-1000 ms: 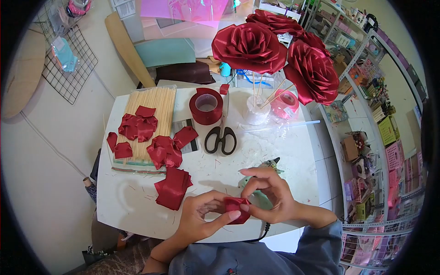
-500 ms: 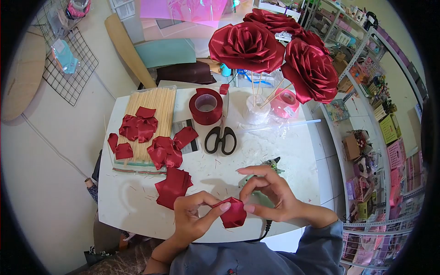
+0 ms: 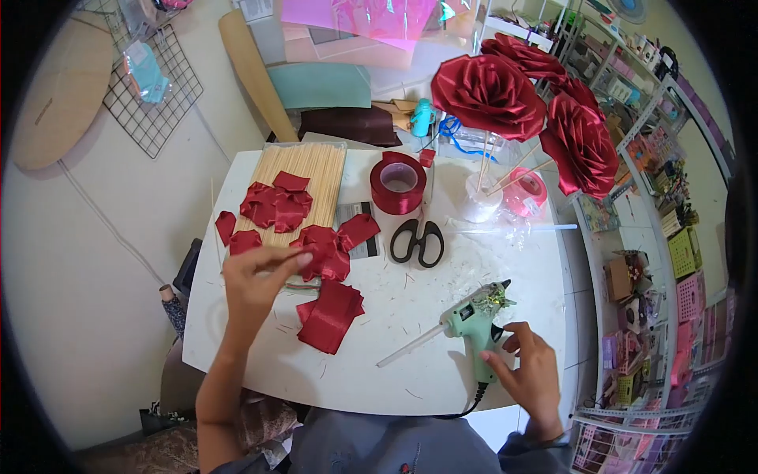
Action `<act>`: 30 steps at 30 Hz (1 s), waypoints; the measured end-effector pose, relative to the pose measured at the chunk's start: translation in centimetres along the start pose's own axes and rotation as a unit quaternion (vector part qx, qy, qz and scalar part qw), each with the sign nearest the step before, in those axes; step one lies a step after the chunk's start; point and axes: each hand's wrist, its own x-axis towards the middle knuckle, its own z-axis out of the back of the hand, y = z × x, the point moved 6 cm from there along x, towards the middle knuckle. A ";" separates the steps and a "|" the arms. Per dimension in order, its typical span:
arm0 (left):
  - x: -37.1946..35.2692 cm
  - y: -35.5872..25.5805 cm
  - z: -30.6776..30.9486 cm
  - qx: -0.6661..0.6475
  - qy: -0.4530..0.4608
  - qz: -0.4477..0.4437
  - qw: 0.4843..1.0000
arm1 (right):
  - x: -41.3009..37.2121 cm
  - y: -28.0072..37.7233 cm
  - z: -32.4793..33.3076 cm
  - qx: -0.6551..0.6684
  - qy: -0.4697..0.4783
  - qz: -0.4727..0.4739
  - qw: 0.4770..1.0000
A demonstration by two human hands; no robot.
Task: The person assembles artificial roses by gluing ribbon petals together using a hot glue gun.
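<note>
The left hand (image 3: 259, 284) is over the left side, its thumb and fingertips close together at the folded red petals (image 3: 325, 257); I cannot tell if it pinches one. The right hand (image 3: 533, 371) has its thumb and fingers spread beside the green glue gun (image 3: 476, 332). The gun's black cord (image 3: 474, 400) goes over the near edge of the counter (image 3: 379, 316). White counter shows between the gun and the red ribbon stack (image 3: 332, 316), with a clear glue stick (image 3: 407, 347) poking into it. Farther off are black scissors (image 3: 417, 243) and a red ribbon roll (image 3: 387, 197). Big red roses (image 3: 489, 95) lean at the far right.
</note>
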 end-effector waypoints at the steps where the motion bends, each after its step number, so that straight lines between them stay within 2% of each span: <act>1: 0.7 0.7 0.1 0.000 -0.005 -0.001 1.000 | -0.2 -0.2 -0.4 -0.014 -0.020 -0.024 0.999; 3: 1.8 2.7 0.2 0.060 0.005 0.067 0.996 | -0.5 -0.5 -1.1 -0.031 -0.035 -0.082 0.996; 4: 2.1 3.1 0.3 0.060 -0.002 0.065 0.996 | -0.5 -0.1 -1.4 -0.033 -0.037 -0.075 0.996; 6: 2.5 3.7 0.2 0.130 0.014 0.051 0.990 | -0.5 -0.2 -1.8 0.002 -0.044 -0.121 0.992; 7: 2.5 3.8 0.2 0.129 0.008 0.053 0.990 | -0.4 -0.1 -2.2 -0.014 -0.048 -0.105 0.993; 9: 2.3 3.0 0.4 0.156 -0.050 -0.030 0.986 | -0.2 0.0 -2.5 -0.017 -0.046 -0.102 0.994; 10: 2.3 3.4 0.5 0.156 -0.055 -0.026 0.986 | -0.2 0.0 -2.6 -0.017 -0.045 -0.104 0.993; 12: 2.1 2.5 0.2 0.262 -0.054 -0.152 0.952 | -0.1 0.0 -2.7 -0.007 -0.062 -0.094 0.994; 13: 2.1 2.5 0.2 0.262 -0.056 -0.149 0.952 | -0.1 -0.3 -2.6 0.032 -0.073 -0.110 0.991; 15: 1.8 1.7 -0.1 0.301 -0.063 -0.208 0.928 | -0.2 -0.6 -2.8 0.070 -0.085 -0.124 0.986; 17: 1.5 0.7 0.1 0.310 -0.082 -0.213 0.923 | -0.3 -1.0 -2.7 0.142 -0.134 -0.128 0.972; 19: 0.8 -0.9 0.6 0.319 -0.101 -0.220 0.916 | -0.5 -1.2 -2.7 0.159 -0.134 -0.141 0.968; 21: -0.3 -1.1 1.1 0.217 -0.064 -0.108 0.968 | -0.7 -1.4 -2.6 0.176 -0.135 -0.157 0.962; 22: -1.0 -1.4 1.0 0.218 -0.063 -0.108 0.968 | -0.9 -1.7 -2.6 0.247 -0.138 -0.176 0.943; 23: -1.8 -1.0 1.1 0.192 -0.054 -0.046 0.979 | -1.1 -1.9 -2.9 0.316 -0.139 -0.194 0.918; 24: -2.5 -0.4 1.1 0.164 -0.046 0.017 0.985 | -1.3 -2.0 -3.0 0.318 -0.137 -0.194 0.918; 26: -3.5 -0.7 0.9 0.156 -0.038 0.017 0.987 | -1.4 -2.0 -2.8 0.474 -0.184 -0.137 0.850; 28: -4.4 -0.7 0.3 0.053 0.002 0.040 0.998 | -2.0 -3.1 -3.4 0.501 -0.188 -0.139 0.833; 29: -4.8 -0.2 0.1 -0.091 0.026 0.108 0.990 | -2.3 -3.9 -3.6 0.532 -0.210 -0.120 0.812; 30: -4.8 -0.4 0.3 -0.091 0.027 0.107 0.990 | -2.5 -4.3 -3.6 0.561 -0.232 -0.101 0.788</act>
